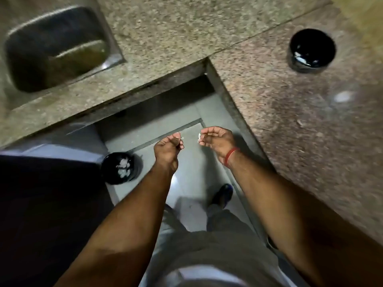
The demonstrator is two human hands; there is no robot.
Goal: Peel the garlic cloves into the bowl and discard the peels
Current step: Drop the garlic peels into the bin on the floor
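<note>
Hands: two, held apart over the floor at the centre of the frame, neither touching the other.
Left hand (pixel 169 145): fingers curled, thumb and fingertips pinching a tiny white scrap (pixel 182 137), too small to tell whether it is peel or garlic.
Right hand (pixel 216 138): palm turned up, fingers curled, pinching one small white garlic piece (pixel 199 138) at the fingertips; whether it is peeled cannot be told.
Wristband: one red band (pixel 231 156) on the right wrist.
Bowl: one black bowl (pixel 310 50) on the table in the upper right of the frame, with something pale at its bottom that is too blurred to name.
Bin: one black round bin (pixel 119 168) on the floor, left of centre, holding white bits of peel (pixel 124 167).
Table: one speckled stone table (pixel 290 121), L-shaped, across the top and right of the frame.
Sink: one steel sink (pixel 56 48) set in the table, upper left.
Floor: grey tiles (pixel 186 183), with one dark shoe (pixel 222 195) below the hands.
</note>
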